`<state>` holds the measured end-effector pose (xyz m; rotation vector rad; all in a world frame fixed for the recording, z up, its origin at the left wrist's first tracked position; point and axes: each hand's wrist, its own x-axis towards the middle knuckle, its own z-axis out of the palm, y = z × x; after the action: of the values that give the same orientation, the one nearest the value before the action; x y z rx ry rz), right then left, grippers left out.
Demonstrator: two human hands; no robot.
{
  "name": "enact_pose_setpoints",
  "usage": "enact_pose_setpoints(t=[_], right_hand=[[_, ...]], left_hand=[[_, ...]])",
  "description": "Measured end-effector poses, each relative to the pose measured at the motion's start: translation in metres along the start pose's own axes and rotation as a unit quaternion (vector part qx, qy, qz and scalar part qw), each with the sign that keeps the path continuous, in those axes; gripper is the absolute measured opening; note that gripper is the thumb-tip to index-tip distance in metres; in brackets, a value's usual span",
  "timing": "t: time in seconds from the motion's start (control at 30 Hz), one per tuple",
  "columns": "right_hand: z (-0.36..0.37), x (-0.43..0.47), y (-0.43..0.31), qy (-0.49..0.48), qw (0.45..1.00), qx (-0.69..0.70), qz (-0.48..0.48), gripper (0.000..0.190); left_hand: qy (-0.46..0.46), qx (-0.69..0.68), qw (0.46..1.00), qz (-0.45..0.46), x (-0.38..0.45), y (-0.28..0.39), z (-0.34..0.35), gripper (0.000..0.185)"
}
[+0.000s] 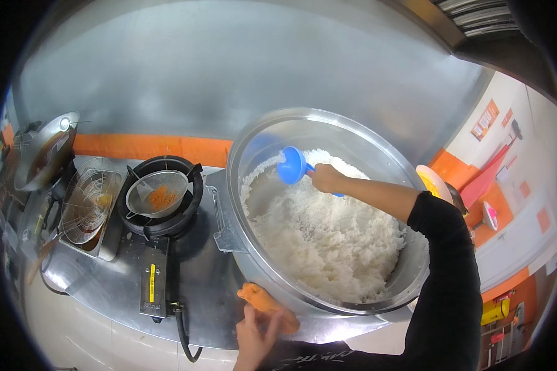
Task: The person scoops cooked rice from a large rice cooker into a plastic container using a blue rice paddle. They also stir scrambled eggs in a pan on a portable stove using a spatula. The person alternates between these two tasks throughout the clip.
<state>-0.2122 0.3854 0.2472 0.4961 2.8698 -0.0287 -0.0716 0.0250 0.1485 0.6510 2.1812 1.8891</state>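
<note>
A large aluminium pot with a wide rim holds a mass of cooked white rice. The pot looks tilted towards me on the steel counter. My right hand reaches over the rim and grips the handle of a blue plastic scoop. The scoop's round bowl is at the far left of the rice, close to the pot's inner wall. Low at the pot's near outer side, my left hand has its fingers on a bunched orange cloth, which rests against the pot.
Left of the pot stands a Rinnai gas burner, with a mesh strainer of orange crumbs on it. Further left, a wire skimmer lies over a metal tray, near a wok. A steel wall rises behind.
</note>
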Motion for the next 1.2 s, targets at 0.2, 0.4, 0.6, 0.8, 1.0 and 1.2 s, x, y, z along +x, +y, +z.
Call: enact_pose_setpoints(t=[0.2, 0.4, 0.6, 0.8, 1.0, 1.2], right_hand=[[0.011, -0.041, -0.068, -0.045, 0.994, 0.077, -0.060, 0.024], [-0.005, -0.079, -0.055, -0.066, 0.978, 0.110, -0.163, 0.029], [-0.006, -0.005, -0.014, -0.032, 0.999, -0.015, -0.025, 0.038], [0.004, -0.016, -0.031, -0.032, 0.994, 0.083, -0.068, 0.044], [-0.010, -0.046, -0.058, -0.013, 0.983, 0.179, -0.027, 0.020], [-0.018, -0.086, -0.072, -0.024, 0.984, 0.107, -0.143, 0.026]], left_hand=[[-0.001, -0.010, 1.000, -0.006, 0.001, 0.004, 0.000, 0.034], [0.011, -0.015, 1.000, -0.018, 0.001, 0.002, 0.002, 0.032], [0.015, -0.006, 1.000, -0.003, 0.002, 0.002, -0.001, 0.032], [-0.007, 0.009, 1.000, -0.003, 0.004, 0.003, -0.003, 0.033], [-0.016, 0.003, 1.000, 0.008, 0.005, 0.006, -0.003, 0.034], [-0.011, -0.009, 1.000, 0.001, 0.004, 0.006, 0.001, 0.038]])
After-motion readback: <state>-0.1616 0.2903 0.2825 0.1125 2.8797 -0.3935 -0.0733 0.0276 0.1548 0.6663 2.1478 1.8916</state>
